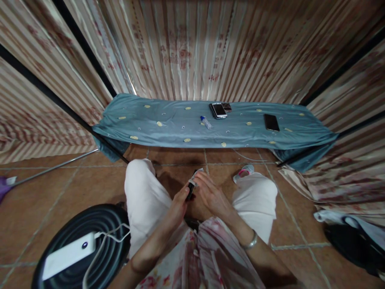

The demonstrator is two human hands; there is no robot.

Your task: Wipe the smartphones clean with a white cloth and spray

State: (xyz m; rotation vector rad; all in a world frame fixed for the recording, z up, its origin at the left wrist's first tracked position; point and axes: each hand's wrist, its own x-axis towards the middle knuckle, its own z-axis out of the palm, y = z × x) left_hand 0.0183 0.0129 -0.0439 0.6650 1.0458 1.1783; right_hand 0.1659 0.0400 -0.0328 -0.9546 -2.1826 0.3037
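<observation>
Between my knees, my left hand (180, 199) is closed around a slim black object (189, 192), perhaps a phone, seen almost edge-on. My right hand (209, 194) pinches a crumpled white wipe or cloth (197, 173) against the object's upper end. Fingers hide much of both things. Beyond my knees, a small clear bottle with a blue cap (206, 122) lies on a bench with a teal patterned cover (168, 134). Behind it are a white-framed phone (219, 110), stacked on something dark, and a small dark patterned item (226, 107). A black phone (271, 123) lies farther right.
A black round ridged stool (112, 257) at lower left carries a white power bank (69, 255) with a white cable. Black poles (60, 90) flank the bench, and a striped curtain (183, 52) hangs behind. A dark bag-like item (351, 245) lies on the tiled floor at right.
</observation>
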